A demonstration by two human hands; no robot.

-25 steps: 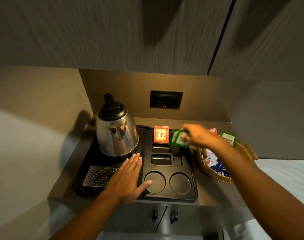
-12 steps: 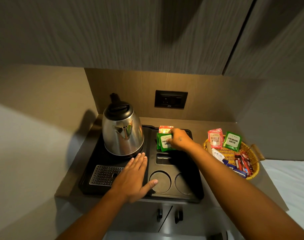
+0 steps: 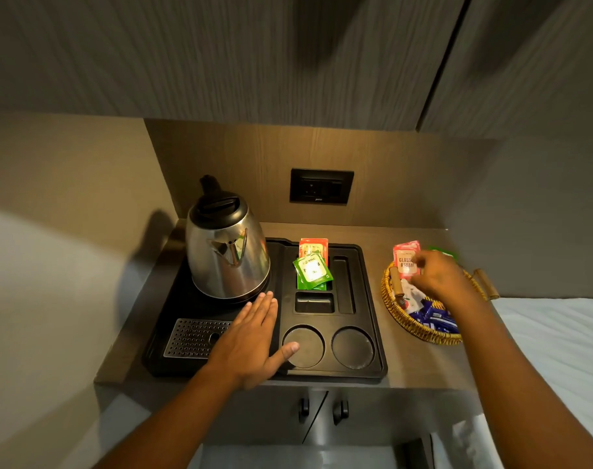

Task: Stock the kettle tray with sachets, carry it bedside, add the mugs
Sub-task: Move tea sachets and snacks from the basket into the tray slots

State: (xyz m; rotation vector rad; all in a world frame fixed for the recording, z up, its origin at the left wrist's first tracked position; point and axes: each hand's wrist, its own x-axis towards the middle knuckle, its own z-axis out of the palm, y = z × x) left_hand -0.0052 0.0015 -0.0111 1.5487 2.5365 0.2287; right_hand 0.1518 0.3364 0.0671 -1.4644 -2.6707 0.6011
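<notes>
A black kettle tray point(image 3: 373, 333) sits on the counter with a steel kettle point(image 3: 227, 252) at its back left. Green sachets point(image 3: 311, 272) lean in the tray's back compartment in front of a red sachet point(image 3: 313, 247). Both round mug recesses point(image 3: 303, 346) hold nothing. My left hand point(image 3: 251, 343) lies flat and open on the tray's front, thumb over the left recess. My right hand point(image 3: 440, 277) hovers over the wicker basket point(image 3: 400, 316), fingers beside a red sachet point(image 3: 405, 262) standing in it; blur hides whether it grips anything.
The basket also holds blue packets point(image 3: 433, 319) and a white packet. A wall socket point(image 3: 320, 186) is behind the tray. White bedding point(image 3: 559, 350) lies to the right. Cabinet doors with handles point(image 3: 322, 409) are below the counter, cupboards overhead.
My right hand set the green sachets into the tray's back compartment, let go, and moved right to the basket. My left hand stayed flat on the tray.
</notes>
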